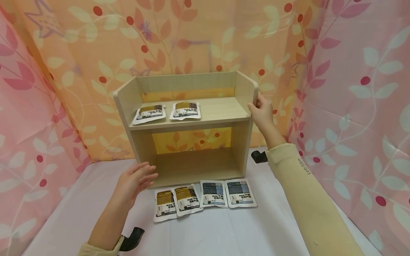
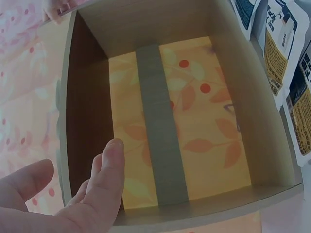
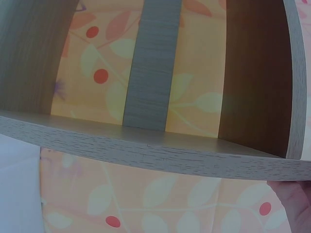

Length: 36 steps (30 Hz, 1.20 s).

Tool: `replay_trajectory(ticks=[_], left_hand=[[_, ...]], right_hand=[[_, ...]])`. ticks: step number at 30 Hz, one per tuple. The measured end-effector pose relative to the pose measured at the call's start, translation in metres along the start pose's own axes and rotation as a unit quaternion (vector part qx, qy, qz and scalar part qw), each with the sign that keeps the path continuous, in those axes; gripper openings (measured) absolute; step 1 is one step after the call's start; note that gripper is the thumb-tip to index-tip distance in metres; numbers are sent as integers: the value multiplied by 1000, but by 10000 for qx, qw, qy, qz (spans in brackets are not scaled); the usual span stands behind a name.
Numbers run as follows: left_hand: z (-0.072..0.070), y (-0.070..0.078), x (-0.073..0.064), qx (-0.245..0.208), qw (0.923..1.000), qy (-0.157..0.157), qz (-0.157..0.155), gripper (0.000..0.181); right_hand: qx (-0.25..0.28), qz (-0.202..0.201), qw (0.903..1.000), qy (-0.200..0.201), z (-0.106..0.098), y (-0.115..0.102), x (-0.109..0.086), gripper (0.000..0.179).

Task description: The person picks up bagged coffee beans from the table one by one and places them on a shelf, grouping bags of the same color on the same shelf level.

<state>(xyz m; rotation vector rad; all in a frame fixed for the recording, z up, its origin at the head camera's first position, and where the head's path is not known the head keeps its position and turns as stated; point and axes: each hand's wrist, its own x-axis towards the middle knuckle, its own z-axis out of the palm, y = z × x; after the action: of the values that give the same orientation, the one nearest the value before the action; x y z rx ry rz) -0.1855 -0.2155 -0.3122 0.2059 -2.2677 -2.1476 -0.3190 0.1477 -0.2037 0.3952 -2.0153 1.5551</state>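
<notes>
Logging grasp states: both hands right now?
Left hand: open, holding nothing.
Right hand: closed, gripping the shelf by its right side.

The white surface (image 1: pixel 272 227) carries a wooden shelf (image 1: pixel 241 142) and, before it, two brown-labelled packets (image 1: pixel 187 200) beside two blue-labelled packets (image 1: pixel 214 193); two upper packets (image 1: pixel 185 110) lie on the shelf.

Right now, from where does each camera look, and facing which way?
Head: worn on the head, faces forward and down at the two-tier pale wooden shelf unit and flat white pouches with gold or blue labels; the left hand, right hand and cream sleeves show.
Left wrist: on that wrist, faces the unit's lower compartment; the left hand shows, plus some of the right hand.
Right wrist: on that wrist, faces the same compartment; part of the right hand shows.
Shared: both wrist views show the grey-toned wooden slat.
</notes>
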Motion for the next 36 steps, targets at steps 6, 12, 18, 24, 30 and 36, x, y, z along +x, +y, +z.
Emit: replay_trajectory(ticks=[6,12,18,24,30,36], left_hand=[[-7,-6,-2,-45,10000,-63,-49,61],[-13,-12,-3,-14,9999,-94,-100,62],[-16,-17,-3,-26,9997,-152,-182,61],[-19,-26,-3,-26,9995,-179,-261,59],[-20,-38,-2,8,9990,-180,-406,61],[-20,-49,-2,-92,9987,-172,-472,60]], right_hand=[[-50,24,10000,76,1,-2,-1,44],[-60,11,9999,98,2,-4,-1,43],[-70,57,9999,90,1,-3,-1,45],[-62,91,9999,108,1,-1,0,46],[-33,55,9999,99,2,1,1,48],[-33,20,10000,88,1,0,-1,48]])
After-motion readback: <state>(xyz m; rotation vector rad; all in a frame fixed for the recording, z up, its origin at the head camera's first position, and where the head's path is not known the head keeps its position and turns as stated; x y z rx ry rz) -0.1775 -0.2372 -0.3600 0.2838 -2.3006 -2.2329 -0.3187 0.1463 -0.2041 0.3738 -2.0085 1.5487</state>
